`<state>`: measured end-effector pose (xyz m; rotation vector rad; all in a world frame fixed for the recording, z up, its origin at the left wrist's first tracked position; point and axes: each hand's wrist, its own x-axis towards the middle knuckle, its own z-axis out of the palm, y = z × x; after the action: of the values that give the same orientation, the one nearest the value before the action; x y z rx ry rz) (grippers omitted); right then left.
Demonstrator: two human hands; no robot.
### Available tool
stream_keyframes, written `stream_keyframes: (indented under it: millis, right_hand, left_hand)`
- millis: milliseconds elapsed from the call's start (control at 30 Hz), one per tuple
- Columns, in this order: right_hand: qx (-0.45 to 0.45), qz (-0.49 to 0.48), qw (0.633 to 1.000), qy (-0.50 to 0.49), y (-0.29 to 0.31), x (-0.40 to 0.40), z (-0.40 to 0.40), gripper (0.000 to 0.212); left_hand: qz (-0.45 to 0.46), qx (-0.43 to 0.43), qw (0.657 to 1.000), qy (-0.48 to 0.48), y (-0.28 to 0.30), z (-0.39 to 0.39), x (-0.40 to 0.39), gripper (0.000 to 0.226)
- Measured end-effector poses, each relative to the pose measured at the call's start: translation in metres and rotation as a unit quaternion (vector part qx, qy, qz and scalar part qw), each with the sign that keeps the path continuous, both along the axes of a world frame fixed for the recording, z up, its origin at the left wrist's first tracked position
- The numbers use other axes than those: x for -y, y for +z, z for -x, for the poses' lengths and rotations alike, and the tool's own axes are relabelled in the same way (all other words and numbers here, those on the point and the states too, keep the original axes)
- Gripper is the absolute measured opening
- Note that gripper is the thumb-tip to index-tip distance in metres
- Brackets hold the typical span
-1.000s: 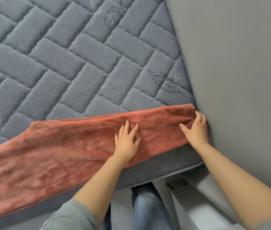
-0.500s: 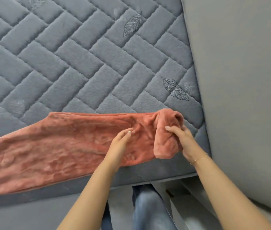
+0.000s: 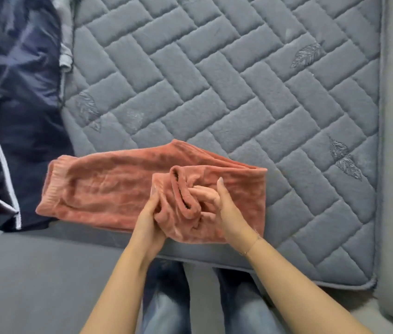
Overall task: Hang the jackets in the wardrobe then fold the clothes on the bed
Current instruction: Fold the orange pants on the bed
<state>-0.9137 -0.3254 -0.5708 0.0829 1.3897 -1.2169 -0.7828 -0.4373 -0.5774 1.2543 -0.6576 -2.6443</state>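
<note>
On the bed point(image 3: 214, 92), salmon trousers point(image 3: 108, 189) lie doubled over; left hand point(image 3: 149, 213) and right hand point(image 3: 224, 208) both grip the folded end.

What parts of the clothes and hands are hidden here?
Head view only:
- Dark striped garment: cut off by the left edge.
- Left hand: fingertips buried in the pink pants.
- Right hand: some fingers tucked behind the rolled fold.
- Grey garment: mostly covered by the dark one.

Two hands, left point(image 3: 151, 214) and right point(image 3: 226, 208), one pink garment point(image 3: 108, 189), one dark jacket point(image 3: 22, 97), one grey mattress point(image 3: 214, 80), two denim legs point(image 3: 166, 297)
</note>
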Motion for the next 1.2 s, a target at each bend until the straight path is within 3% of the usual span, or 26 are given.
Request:
stream_keyframes:
  millis: [67, 200, 333, 433, 500, 533, 600, 633, 733, 867, 967, 1033, 1067, 1133, 1200]
  right_hand:
    - [0.011, 0.005, 0.999, 0.033, -0.002, 0.028, -0.021, 0.075]
    - [0.069, 0.003, 0.995, 0.069, -0.012, 0.08, -0.062, 0.076]
    - [0.098, 0.012, 0.994, 0.037, -0.019, 0.121, -0.091, 0.072]
    - [-0.008, 0.017, 0.999, -0.027, -0.023, 0.145, -0.1, 0.057]
    - [-0.154, 0.0, 0.988, -0.005, -0.029, 0.153, -0.104, 0.032]
    - [-0.249, -0.012, 0.968, 0.041, -0.034, 0.154, -0.104, 0.023]
    - [-0.394, -0.023, 0.905, 0.159, -0.044, 0.148, -0.106, 0.023]
    - [-0.431, -0.036, 0.876, 0.212, -0.05, 0.143, -0.105, 0.028]
    - [-0.459, -0.086, 0.818, 0.336, -0.063, 0.129, -0.099, 0.042]
    - [-0.543, -0.1, 0.738, 0.388, -0.068, 0.115, -0.094, 0.053]
    - [-0.626, -0.148, 0.679, 0.354, -0.069, 0.101, -0.084, 0.07]
    - [-0.619, -0.166, 0.659, 0.393, -0.071, 0.086, -0.077, 0.089]
    - [-0.616, -0.159, 0.636, 0.436, -0.073, 0.077, -0.076, 0.097]
    - [-0.609, -0.148, 0.574, 0.527, -0.078, 0.058, -0.073, 0.107]
    - [-0.588, -0.165, 0.563, 0.557, -0.081, 0.044, -0.066, 0.105]
  left_hand:
    - [0.038, 0.002, 0.999, -0.012, -0.005, -0.025, 0.027, 0.051]
    - [0.092, 0.056, 0.992, -0.062, -0.018, -0.062, 0.079, 0.068]
    - [0.171, 0.158, 0.971, -0.051, -0.029, -0.088, 0.12, 0.059]
    - [0.212, 0.168, 0.962, -0.021, -0.029, -0.106, 0.156, 0.048]
    - [0.207, 0.155, 0.966, 0.01, -0.028, -0.119, 0.182, 0.027]
    - [0.198, 0.155, 0.968, 0.021, -0.028, -0.125, 0.193, 0.023]
    - [0.213, 0.2, 0.956, 0.018, -0.035, -0.139, 0.217, 0.039]
    - [0.249, 0.252, 0.935, -0.013, -0.039, -0.145, 0.227, 0.05]
    - [0.397, 0.388, 0.824, -0.109, -0.048, -0.16, 0.24, 0.082]
    - [0.491, 0.435, 0.731, -0.186, -0.053, -0.151, 0.216, 0.072]
    - [0.521, 0.465, 0.692, -0.182, -0.056, -0.148, 0.199, 0.045]
    - [0.526, 0.451, 0.701, -0.167, -0.05, -0.15, 0.2, 0.026]
    - [0.514, 0.429, 0.725, -0.162, -0.044, -0.152, 0.203, 0.022]
    - [0.45, 0.387, 0.792, -0.148, -0.029, -0.154, 0.209, 0.016]
    - [0.354, 0.334, 0.863, -0.137, -0.011, -0.159, 0.214, 0.015]
